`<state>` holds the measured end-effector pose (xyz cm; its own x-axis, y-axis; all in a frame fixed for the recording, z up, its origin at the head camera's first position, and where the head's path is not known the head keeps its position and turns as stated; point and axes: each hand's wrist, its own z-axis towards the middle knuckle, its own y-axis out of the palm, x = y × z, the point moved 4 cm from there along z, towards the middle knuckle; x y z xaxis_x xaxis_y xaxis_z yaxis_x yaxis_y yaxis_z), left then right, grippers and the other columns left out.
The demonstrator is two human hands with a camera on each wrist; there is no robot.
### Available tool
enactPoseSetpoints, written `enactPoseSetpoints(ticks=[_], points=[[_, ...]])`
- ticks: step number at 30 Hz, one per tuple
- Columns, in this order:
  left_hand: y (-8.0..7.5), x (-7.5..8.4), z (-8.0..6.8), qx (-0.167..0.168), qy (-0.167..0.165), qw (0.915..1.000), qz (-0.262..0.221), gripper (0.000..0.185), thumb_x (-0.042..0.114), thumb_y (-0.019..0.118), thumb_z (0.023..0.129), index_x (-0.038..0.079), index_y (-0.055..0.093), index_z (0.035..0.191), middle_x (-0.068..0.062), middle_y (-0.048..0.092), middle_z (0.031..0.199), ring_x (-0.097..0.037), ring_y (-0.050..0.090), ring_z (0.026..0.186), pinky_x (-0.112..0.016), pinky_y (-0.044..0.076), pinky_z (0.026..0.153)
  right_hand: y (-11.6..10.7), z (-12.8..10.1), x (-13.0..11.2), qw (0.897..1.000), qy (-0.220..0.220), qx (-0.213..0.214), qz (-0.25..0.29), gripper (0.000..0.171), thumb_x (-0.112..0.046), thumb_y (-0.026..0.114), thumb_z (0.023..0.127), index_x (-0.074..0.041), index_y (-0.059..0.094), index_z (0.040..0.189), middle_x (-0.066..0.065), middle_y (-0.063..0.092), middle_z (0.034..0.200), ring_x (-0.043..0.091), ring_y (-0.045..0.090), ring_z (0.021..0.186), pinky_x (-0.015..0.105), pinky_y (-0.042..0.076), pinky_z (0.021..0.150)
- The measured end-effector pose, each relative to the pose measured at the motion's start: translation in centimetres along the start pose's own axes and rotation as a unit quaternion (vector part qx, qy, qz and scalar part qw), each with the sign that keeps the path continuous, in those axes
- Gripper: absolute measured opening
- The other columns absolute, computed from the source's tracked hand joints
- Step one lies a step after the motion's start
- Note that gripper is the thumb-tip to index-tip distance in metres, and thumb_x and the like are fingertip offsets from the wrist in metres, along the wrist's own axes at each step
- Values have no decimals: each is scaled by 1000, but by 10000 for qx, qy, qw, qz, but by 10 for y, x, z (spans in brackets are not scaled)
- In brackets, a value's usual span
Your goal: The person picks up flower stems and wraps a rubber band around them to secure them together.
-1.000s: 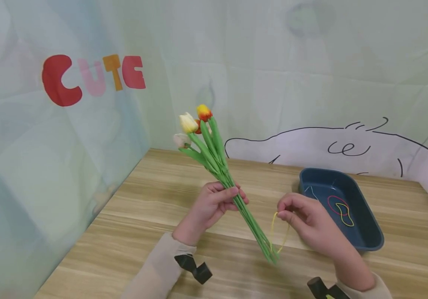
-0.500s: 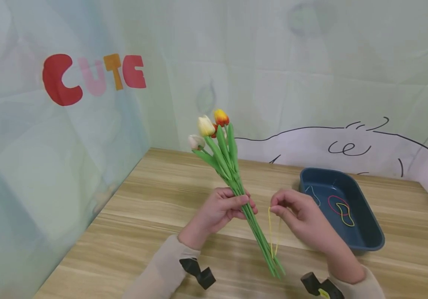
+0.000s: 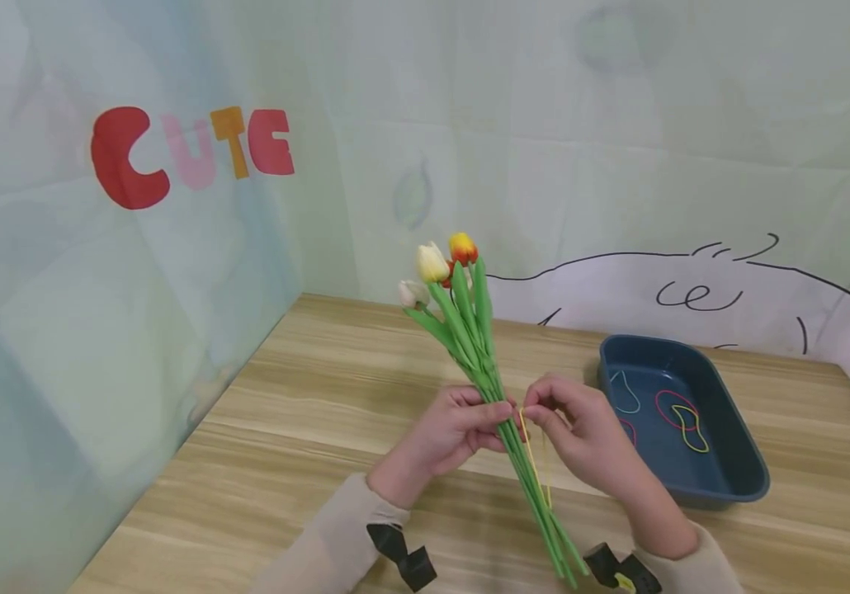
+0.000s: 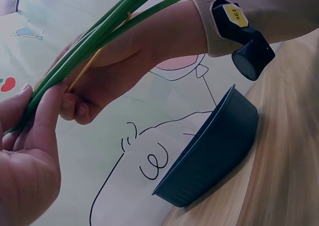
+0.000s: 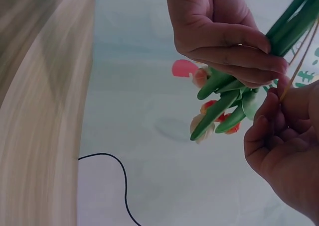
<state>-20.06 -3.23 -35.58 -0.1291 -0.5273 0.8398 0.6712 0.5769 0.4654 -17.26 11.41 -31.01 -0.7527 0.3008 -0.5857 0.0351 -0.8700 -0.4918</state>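
My left hand grips a bunch of artificial tulips around the middle of its green stems. The cream, pale pink and orange-yellow heads point up and away, while the stem ends slant down toward me. Close by on the right, my right hand pinches a yellow rubber band between thumb and fingers. Stretched along the stems, the band hooks at its lower end over part of the stems in the left wrist view. Both hands nearly touch in the right wrist view, where the tulip heads hang below.
A dark blue tray stands on the wooden table to the right. Several loose rubber bands lie in it, including a yellow one and a light blue one. Printed cloth surrounds the table's back and left.
The left hand and tulips have moved right and toward me. The right hand has shifted left to the left hand's fingers, drawing the rubber band up along the stems.
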Motion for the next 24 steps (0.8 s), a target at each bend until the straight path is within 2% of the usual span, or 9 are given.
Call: enactPoseSetpoints(ticks=[5,13,14,16,19,21,24], points=[[4,-4,0,87,-186,9998,-76,14,8,63,92,15,74,90,1,73,86,-11,71,79,-24,60,74,2,1,0,9989,-107,322,-308,24,15,65,80,-8,58,85,0,58,75,6,48,65,17,40,50],[8,-15,0,22,-457,9990,-6,7,9,66,90,13,72,93,-1,73,83,-12,71,80,-24,60,72,2,4,1,9931,-203,903,-722,23,17,67,77,-3,58,81,0,57,74,4,46,64,15,39,50],[9,-17,0,11,-506,9987,2,7,9,66,90,9,72,95,-1,73,83,-13,71,80,-25,60,72,1,4,1,9922,-200,965,-763,23,18,68,77,-2,58,80,0,56,74,4,46,64,15,38,49],[11,-19,-1,-29,-577,9983,4,17,6,65,91,-8,68,100,-2,73,82,-14,71,79,-25,61,71,1,4,3,9907,-180,1075,-812,22,18,68,77,-2,57,79,0,55,74,4,45,64,15,39,50],[14,-23,-2,-114,-803,9967,25,37,2,61,92,-29,48,108,-2,73,82,-14,71,78,-25,61,70,0,5,6,9886,-66,1230,-863,19,16,68,78,0,58,79,1,55,74,4,46,65,14,40,52],[17,-25,-2,-199,-950,9952,101,45,0,58,93,-34,36,111,0,72,81,-13,70,78,-24,60,71,-1,6,9,9864,30,1345,-941,17,15,68,79,0,58,78,2,56,73,4,46,64,13,40,51],[21,-28,-3,-259,-1200,9923,172,44,-4,55,93,-36,32,112,1,72,80,-12,70,78,-24,60,71,-3,8,12,9814,170,1534,-1137,16,14,68,79,1,59,79,4,56,71,4,45,63,12,38,50]])
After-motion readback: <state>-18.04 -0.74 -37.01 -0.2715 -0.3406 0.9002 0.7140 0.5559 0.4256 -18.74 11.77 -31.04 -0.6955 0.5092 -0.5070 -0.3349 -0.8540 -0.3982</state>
